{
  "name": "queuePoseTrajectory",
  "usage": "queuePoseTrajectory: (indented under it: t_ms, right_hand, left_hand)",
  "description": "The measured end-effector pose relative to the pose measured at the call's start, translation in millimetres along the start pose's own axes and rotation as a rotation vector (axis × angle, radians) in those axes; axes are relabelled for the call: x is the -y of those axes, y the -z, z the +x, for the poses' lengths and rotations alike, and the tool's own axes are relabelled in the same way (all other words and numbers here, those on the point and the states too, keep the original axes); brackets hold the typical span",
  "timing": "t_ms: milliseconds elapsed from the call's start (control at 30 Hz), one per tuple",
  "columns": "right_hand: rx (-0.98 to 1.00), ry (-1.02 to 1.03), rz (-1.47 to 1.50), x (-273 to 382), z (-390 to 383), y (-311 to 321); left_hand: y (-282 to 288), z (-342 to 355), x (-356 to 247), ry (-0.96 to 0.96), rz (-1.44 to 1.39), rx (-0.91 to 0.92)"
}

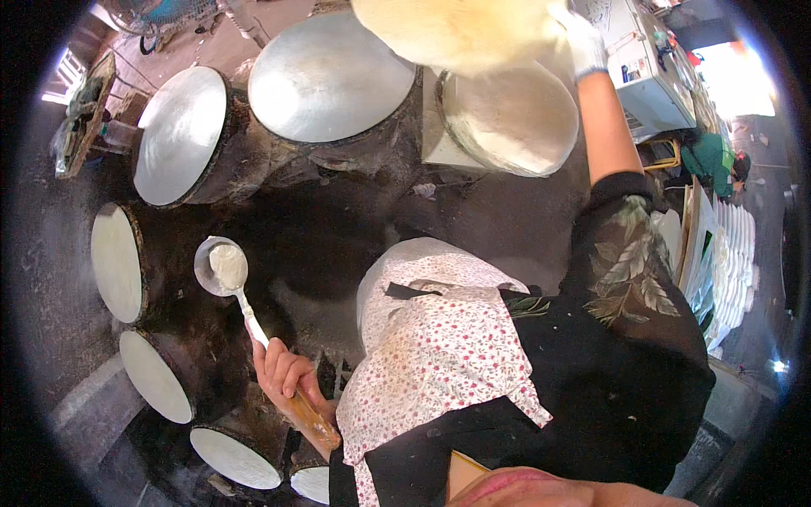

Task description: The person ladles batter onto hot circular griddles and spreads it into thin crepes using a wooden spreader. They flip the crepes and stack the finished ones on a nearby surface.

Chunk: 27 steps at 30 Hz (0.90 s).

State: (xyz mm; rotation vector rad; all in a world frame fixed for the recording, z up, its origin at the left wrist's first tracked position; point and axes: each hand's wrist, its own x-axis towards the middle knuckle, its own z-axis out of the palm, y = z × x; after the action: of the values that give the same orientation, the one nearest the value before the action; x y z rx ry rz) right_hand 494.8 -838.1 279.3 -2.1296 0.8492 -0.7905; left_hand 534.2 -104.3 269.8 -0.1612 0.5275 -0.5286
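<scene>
My left hand (290, 372) is wrapped around the wooden handle of a ladle (246, 313), whose round metal bowl holds a lump of pale batter (228, 266). At the top right my right hand (583, 44), in a white glove, grips the edge of a large, thin, pale yellow crepe (460, 38). The crepe hangs raised, partly cut off by the frame's upper edge. Just below it lies a round, pale tan surface (511, 118), perhaps a stack of crepes. Left of that, a round silver griddle (331, 76) shows bare metal.
More round griddles curve down my left side: a shiny one (182, 135), a pale one (117, 264), another (157, 378) and a lower one (236, 458). A white appliance (646, 72) stands at upper right. White folded stacks (732, 262) sit at far right.
</scene>
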Motion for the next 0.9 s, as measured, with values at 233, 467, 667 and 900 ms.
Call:
queuePoseTrajectory:
  t_ms: [233, 467, 667, 900]
  right_hand:
    - [-0.333, -0.930, 0.777, -186, -178, 41]
    - [-0.516, -1.018, 0.667, -246, -255, -6]
    - [-0.569, -1.055, 0.331, -225, -250, -28]
    - [-0.637, -0.753, -0.165, -122, -153, -31]
  left_hand:
    - [-5, 2, 33, 0.043, -0.082, -0.016]
    - [0, 5, 53, 0.042, -0.105, 0.036]
    - [3, -8, 63, -0.034, -0.133, -0.017]
    - [36, -19, 84, -0.112, -0.258, 0.083]
